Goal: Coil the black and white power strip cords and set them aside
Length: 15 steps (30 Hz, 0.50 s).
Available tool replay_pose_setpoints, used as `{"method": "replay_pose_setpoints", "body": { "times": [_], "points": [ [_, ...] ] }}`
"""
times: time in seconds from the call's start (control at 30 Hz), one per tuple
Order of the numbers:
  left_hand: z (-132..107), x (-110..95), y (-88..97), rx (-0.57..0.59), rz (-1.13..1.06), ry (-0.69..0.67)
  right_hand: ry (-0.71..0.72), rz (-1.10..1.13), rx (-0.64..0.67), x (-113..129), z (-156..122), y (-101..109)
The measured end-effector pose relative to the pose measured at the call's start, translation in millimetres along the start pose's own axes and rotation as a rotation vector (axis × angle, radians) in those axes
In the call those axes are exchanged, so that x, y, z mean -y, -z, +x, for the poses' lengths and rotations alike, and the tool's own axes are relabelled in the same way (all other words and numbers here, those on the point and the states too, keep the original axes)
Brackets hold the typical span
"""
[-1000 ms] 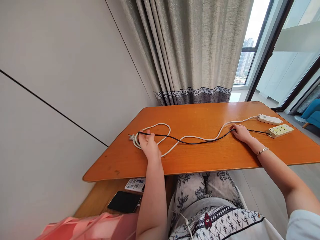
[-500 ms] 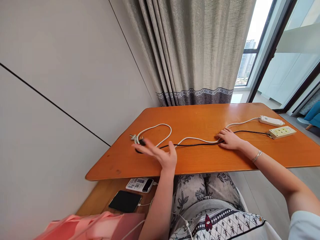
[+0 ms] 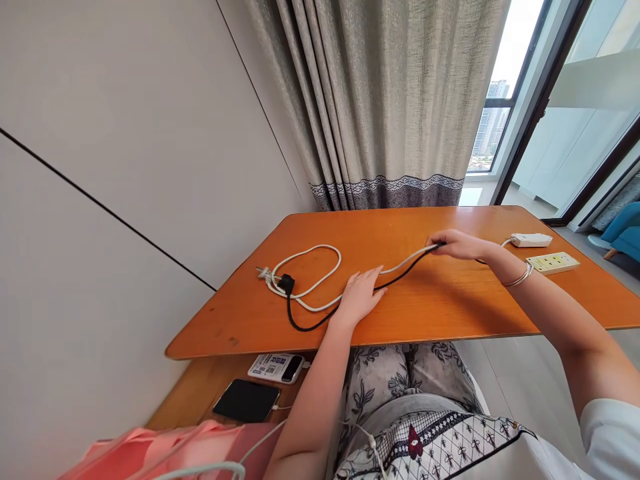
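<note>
A white power cord (image 3: 330, 265) and a black power cord (image 3: 306, 329) run across the wooden table (image 3: 390, 230). My right hand (image 3: 456, 245) is closed around both cords and raises them off the tabletop. Palm down on the same cords, my left hand (image 3: 358, 299) has its fingers over them and its thumb on the near side; its grip underneath is partly hidden. To its left the white cord loops near a black plug (image 3: 287, 284) and a white plug (image 3: 264, 273). At the right lie a white power strip (image 3: 533, 240) and a cream power strip (image 3: 554, 263).
Below the table's left front edge, a power bank (image 3: 276, 367) and a black-screened phone (image 3: 247, 401) lie on a wooden surface beside a pink bag (image 3: 165, 453). The wall (image 3: 125, 133) borders the left side; a curtain (image 3: 395, 100) hangs behind.
My left hand has moved right, from above the plugs onto the cords. My right hand has risen, lifting both cords, and the power strips have shifted slightly left.
</note>
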State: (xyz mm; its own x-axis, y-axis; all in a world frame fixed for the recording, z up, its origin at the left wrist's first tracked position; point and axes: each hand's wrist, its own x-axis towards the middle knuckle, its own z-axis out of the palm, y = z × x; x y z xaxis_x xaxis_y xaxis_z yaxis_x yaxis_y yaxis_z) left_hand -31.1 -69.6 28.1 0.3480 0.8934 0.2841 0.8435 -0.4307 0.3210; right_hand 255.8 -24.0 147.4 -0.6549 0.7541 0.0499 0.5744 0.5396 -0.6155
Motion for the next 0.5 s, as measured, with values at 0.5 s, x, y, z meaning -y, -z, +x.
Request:
{"method": "replay_pose_setpoints", "body": {
  "times": [0.5],
  "points": [
    [64.9, 27.0, 28.8, -0.398, -0.839, 0.181, 0.215, 0.872, -0.657, 112.9, 49.3, 101.0]
  ]
}}
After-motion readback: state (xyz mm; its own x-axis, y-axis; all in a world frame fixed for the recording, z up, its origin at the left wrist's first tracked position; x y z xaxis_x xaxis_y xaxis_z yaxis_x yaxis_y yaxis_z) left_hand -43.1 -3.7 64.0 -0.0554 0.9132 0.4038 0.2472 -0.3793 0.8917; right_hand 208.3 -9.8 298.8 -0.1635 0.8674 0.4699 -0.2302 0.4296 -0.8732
